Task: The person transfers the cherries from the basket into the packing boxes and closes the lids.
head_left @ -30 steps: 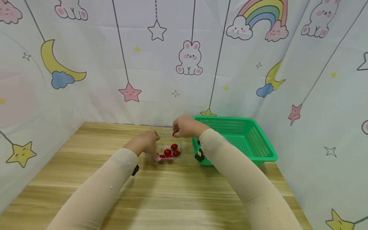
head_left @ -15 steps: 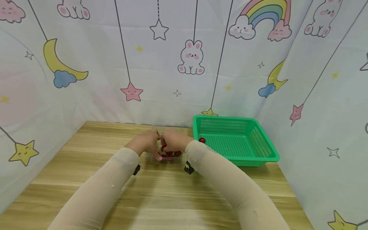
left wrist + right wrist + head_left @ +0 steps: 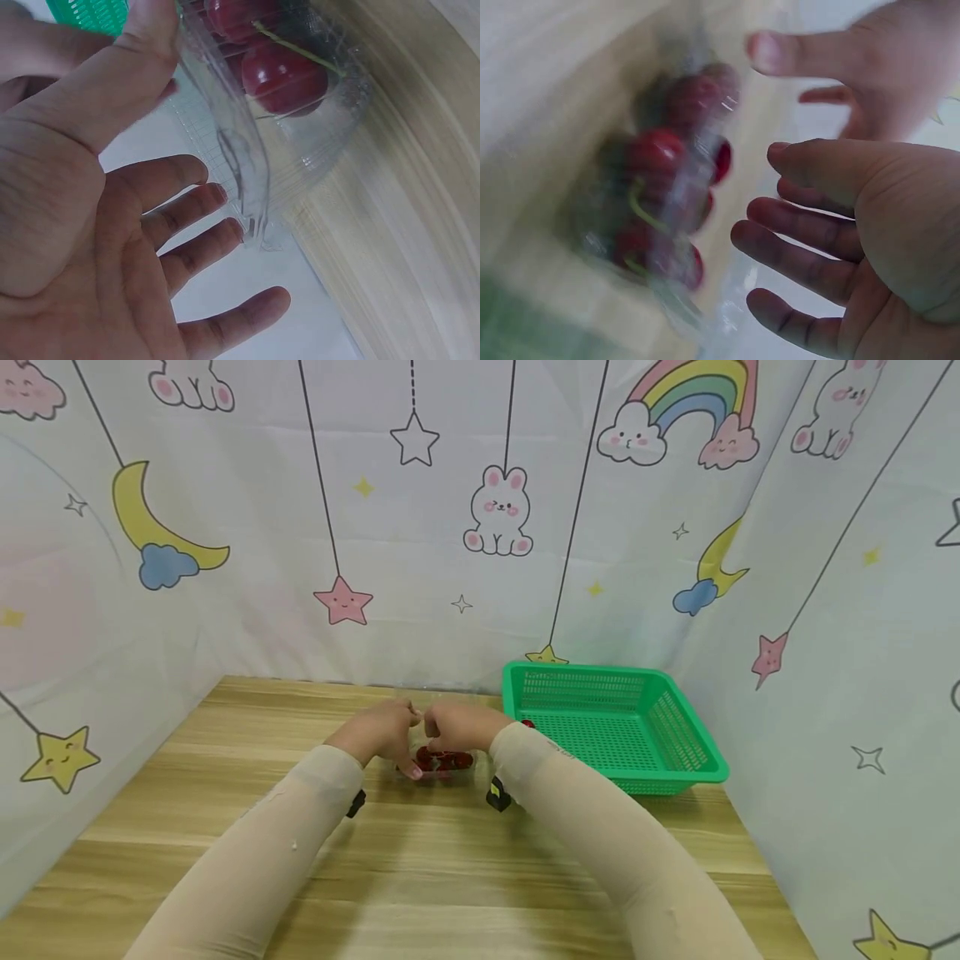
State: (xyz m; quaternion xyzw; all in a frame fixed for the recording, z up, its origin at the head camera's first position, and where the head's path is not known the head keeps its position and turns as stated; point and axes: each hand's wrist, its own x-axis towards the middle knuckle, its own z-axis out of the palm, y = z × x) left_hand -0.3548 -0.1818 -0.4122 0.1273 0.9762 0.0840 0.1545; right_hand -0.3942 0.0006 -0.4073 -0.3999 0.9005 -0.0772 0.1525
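A clear plastic box (image 3: pixel 247 165) with several dark red cherries (image 3: pixel 656 154) lies on the table; some show green stems. Along its left side my left hand (image 3: pixel 378 728) spans the box, thumb near the front and straight fingertips at the clear rim in the left wrist view. My right hand (image 3: pixel 461 727) hovers over the box's back right, hiding part of the fruit in the head view. Its fingers are loosely bent and apart from the cherries in the right wrist view, and nothing shows between them. Both hands' fingertips are close together.
A green slotted basket (image 3: pixel 703 773) stands right of the box, with a red cherry (image 3: pixel 528 724) at its left inside edge. The wood-grain table (image 3: pixel 420 877) meets a cartoon-printed white curtain (image 3: pixel 420 527) behind and at both sides.
My right hand has moved left and lower over the box from beside the basket. The cherry seen at its fingertips a second ago no longer shows there. The left hand has stayed put.
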